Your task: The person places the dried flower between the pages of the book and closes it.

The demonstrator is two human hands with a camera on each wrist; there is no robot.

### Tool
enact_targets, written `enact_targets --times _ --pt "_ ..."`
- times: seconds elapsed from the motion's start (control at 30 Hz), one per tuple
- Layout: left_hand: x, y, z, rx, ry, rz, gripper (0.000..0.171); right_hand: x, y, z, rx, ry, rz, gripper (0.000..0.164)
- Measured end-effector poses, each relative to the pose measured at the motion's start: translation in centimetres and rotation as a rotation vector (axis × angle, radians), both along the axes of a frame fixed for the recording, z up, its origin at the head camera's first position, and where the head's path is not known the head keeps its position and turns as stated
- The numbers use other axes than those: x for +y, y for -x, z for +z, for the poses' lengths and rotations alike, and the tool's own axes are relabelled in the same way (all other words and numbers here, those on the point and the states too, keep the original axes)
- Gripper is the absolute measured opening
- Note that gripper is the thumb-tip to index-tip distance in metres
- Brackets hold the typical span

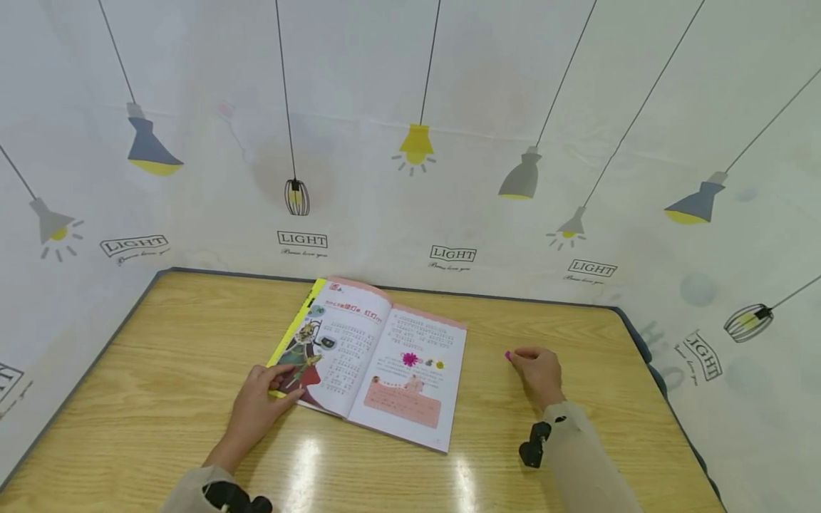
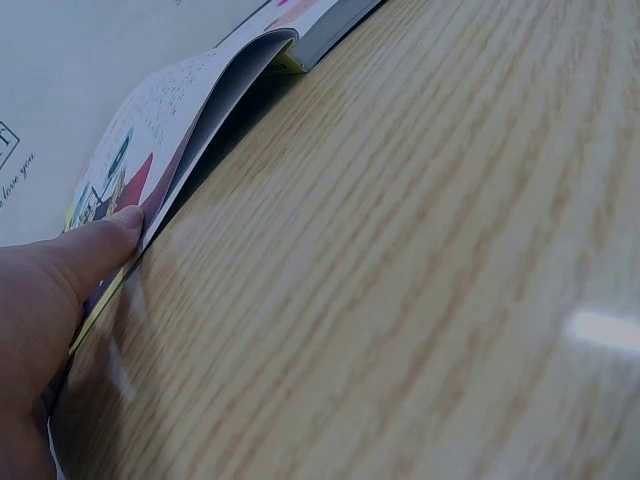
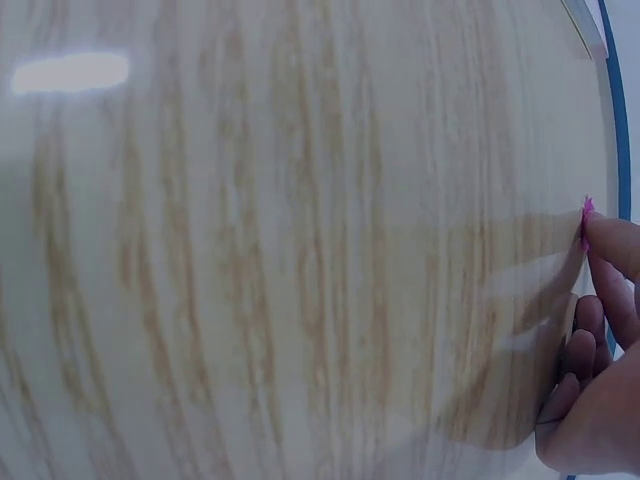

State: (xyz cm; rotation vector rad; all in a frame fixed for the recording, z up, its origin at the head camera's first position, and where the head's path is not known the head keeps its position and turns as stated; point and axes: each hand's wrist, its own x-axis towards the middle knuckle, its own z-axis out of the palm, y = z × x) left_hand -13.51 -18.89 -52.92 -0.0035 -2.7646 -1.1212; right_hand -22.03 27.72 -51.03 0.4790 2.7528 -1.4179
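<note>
Pink piece (image 1: 508,355), one, is clamped in right fingers (image 1: 527,352); left fingers (image 1: 279,370) lie apart on one book (image 1: 383,360).

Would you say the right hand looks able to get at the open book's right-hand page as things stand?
Probably yes: the right hand is just beside the right-hand page, and nothing visible stands between them, though its fingers pinch a small pink piece.

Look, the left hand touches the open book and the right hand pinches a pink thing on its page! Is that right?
Not quite: the head view shows the right hand pinching the pink thing beside the open book, not on it.
</note>
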Motion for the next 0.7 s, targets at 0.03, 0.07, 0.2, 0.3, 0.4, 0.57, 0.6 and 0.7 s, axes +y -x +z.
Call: enact_targets --times 0.03,0.07,0.2,0.3,0.4,0.57,0.6,0.7 --pt "0.0 0.0 -0.01 0.0 -0.001 0.0 0.05 -0.02 -0.02 0.07 -0.003 -0.003 0.001 0.029" --pt "0.0 0.01 -0.02 0.0 0.0 0.0 0.05 -0.04 -0.03 0.13 -0.004 -0.004 0.003 0.028" --pt "-0.01 0.0 -0.05 0.003 -0.001 0.0 0.049 -0.12 -0.01 0.33 -0.011 -0.01 0.005 0.027" --pt "-0.01 -0.03 -0.03 0.007 -0.002 -0.001 0.049 -0.12 0.09 0.31 -0.015 -0.016 0.005 0.026" --pt "0.0 -0.03 -0.02 0.01 -0.002 0.0 0.049 -0.11 0.17 0.25 -0.017 -0.023 0.005 0.024" --pt "-0.03 0.02 -0.12 0.005 -0.005 0.002 0.049 -0.14 0.22 0.22 -0.013 -0.026 0.003 0.023" --pt "-0.04 0.02 -0.14 0.003 -0.007 0.002 0.049 -0.15 0.21 0.22 -0.012 -0.027 0.002 0.023" --pt "-0.07 0.04 -0.21 0.001 -0.012 0.003 0.049 -0.17 0.17 0.24 -0.013 -0.025 -0.001 0.023"
